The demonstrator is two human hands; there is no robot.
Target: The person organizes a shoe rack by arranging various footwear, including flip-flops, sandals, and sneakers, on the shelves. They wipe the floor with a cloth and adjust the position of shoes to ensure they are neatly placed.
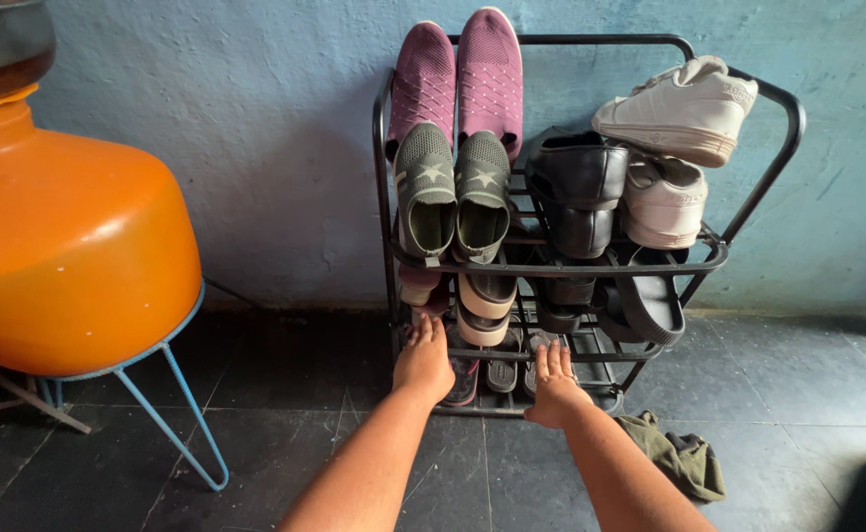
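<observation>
The black metal shoe rack (748, 212) stood against the blue wall (265, 118), with bare dark floor tiles (295, 433) in front of it, a big orange pot (59, 227) on a blue wire stand (182, 414) well apart on its left, and an olive cloth (684, 458) lying near its right foot. Both hands reached to the lowest shelf: the left hand (423, 363) lay flat, fingers together and stretched, touching a dark sandal with a red edge (464, 379). The right hand (553, 384) was also flat and not closed on anything, its fingers resting just beside the grey sandals (504, 372) at the front bar.
</observation>
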